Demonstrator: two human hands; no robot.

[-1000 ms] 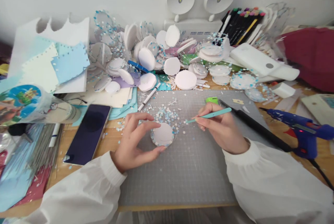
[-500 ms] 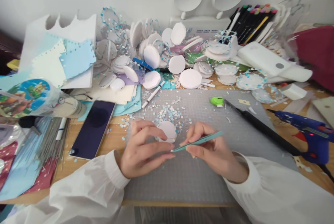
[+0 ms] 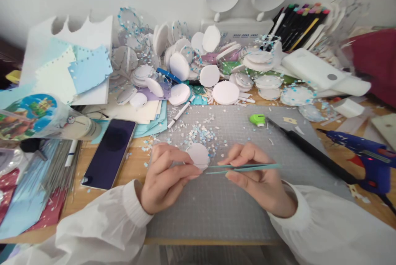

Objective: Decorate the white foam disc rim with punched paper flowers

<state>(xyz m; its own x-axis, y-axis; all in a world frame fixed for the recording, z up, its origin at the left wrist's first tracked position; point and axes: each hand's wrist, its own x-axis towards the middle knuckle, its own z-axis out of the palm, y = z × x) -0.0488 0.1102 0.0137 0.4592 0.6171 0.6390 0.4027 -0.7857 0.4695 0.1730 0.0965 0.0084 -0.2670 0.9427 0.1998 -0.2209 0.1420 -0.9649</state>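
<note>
My right hand (image 3: pixel 255 174) holds teal tweezers (image 3: pixel 247 167) between thumb and fingers, their two arms spread apart and the tips pointing left. My left hand (image 3: pixel 170 174) is closed in a pinch just left of those tips; whatever its fingertips hold is too small to make out. Right beside those fingertips is a round white disc (image 3: pixel 198 155), partly covered by the hand. Beyond the disc lies a scatter of tiny blue and white paper stars (image 3: pixel 201 134) on the grey cutting mat (image 3: pixel 210 211).
A phone (image 3: pixel 109 153) and a white pen (image 3: pixel 181 111) lie to the left and ahead. On the right are a black pen-shaped tool (image 3: pixel 318 155), a green cutter (image 3: pixel 257 120) and a blue glue gun (image 3: pixel 369 153). White round pieces (image 3: pixel 225 93) pile up along the back.
The tweezers' arms have come apart, and their tips no longer hold the small white bit. My left fingers have closed into a pinch. The right hand has turned the tweezers flatter.
</note>
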